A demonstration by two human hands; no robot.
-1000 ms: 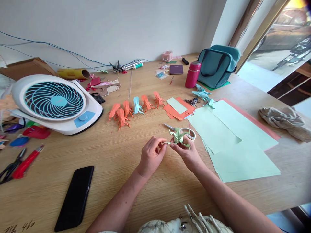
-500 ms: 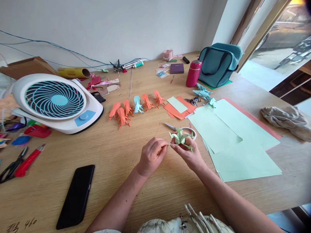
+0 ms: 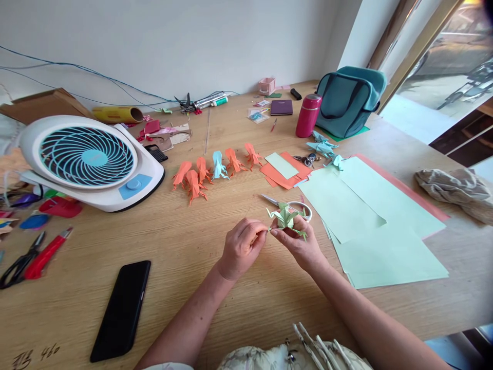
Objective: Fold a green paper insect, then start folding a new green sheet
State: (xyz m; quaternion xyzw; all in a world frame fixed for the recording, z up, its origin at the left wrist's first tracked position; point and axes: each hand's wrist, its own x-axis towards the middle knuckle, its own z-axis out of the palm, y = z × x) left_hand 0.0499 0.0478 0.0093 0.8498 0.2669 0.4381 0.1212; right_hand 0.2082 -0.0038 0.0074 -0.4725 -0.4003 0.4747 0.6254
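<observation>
Fingers (image 3: 252,232) of the left hand (image 3: 239,246) pinch a thin leg of a pale green paper figure (image 3: 285,218), and the right hand (image 3: 303,245) grips its body, both above the wooden worktop (image 3: 185,231), close to the scissors (image 3: 270,200). White wall (image 3: 192,46) runs behind; daylight enters at right. Wood grain shows between the phone (image 3: 121,311) and the left arm (image 3: 188,318), while green sheets (image 3: 396,257) flank the right, stopping short of the near edge. Farther back, a clear packet (image 3: 257,115) holds something blue; a teal bag (image 3: 344,105) stands beside a closed pink flask (image 3: 308,117), their contents hidden.
</observation>
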